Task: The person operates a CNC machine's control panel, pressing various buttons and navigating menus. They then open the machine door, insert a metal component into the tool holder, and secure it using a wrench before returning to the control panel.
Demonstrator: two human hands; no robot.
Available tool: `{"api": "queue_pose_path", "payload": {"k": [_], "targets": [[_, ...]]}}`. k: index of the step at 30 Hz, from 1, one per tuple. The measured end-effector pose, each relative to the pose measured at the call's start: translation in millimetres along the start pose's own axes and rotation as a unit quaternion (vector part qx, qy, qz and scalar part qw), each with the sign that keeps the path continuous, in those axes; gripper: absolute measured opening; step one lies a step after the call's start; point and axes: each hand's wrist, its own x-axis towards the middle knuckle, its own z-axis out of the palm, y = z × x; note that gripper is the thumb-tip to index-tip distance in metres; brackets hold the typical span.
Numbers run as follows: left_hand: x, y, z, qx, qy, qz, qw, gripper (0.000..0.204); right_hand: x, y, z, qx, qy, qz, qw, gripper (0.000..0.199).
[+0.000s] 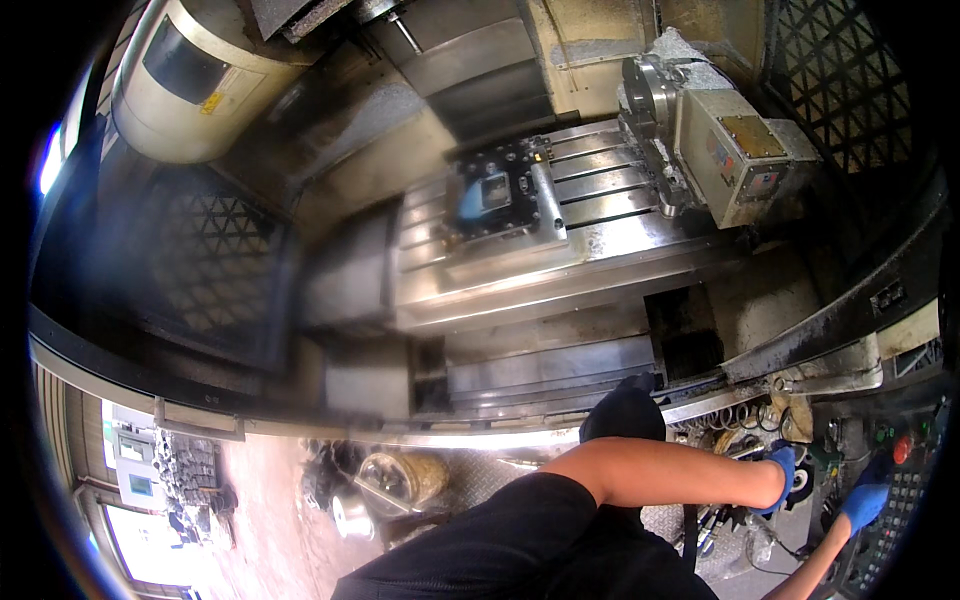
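Note:
My left arm reaches across to the right. Its blue-gloved hand, my left hand [779, 481], is closed at the edge of a round black-and-white handwheel [800, 482]. Beside it my right hand [866, 500], also in a blue glove, lies against the control panel [905, 505] with its rows of buttons. The fingers of my right hand are in shadow, and I cannot make out their shape. Above that hand a red knob [902, 450] stands out on the panel.
Inside the machine, a dark fixture plate [510, 185] sits on the slotted metal table [600, 225]. A rotary unit [735, 150] stands at the table's right. A tool [407, 35] hangs above. Below the machine's front sill [480, 438] stands a bucket [415, 478]; tools [712, 530] lie near my hands.

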Motion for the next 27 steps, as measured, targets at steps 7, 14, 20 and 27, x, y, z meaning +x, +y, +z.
{"api": "queue_pose_path", "payload": {"k": [7,14,20,27], "targets": [[-7,-6,-8,0.033,-0.017,0.022,0.999,0.062,-5,-11,-14,-0.08,-0.027,-0.003,0.996,0.045],[-11,-4,-2,0.023,-0.007,0.044,0.999,0.04,5,9,4,0.078,-0.006,-0.045,0.996,0.042],[-30,-10,-7,-0.051,-0.007,0.026,0.998,0.031,-4,-10,-7,-0.05,-0.022,0.004,0.999,0.032],[-91,-32,-22,-0.204,0.071,-0.027,0.976,0.057,-21,-55,-24,0.002,0.074,-0.017,0.997,0.023]]}}
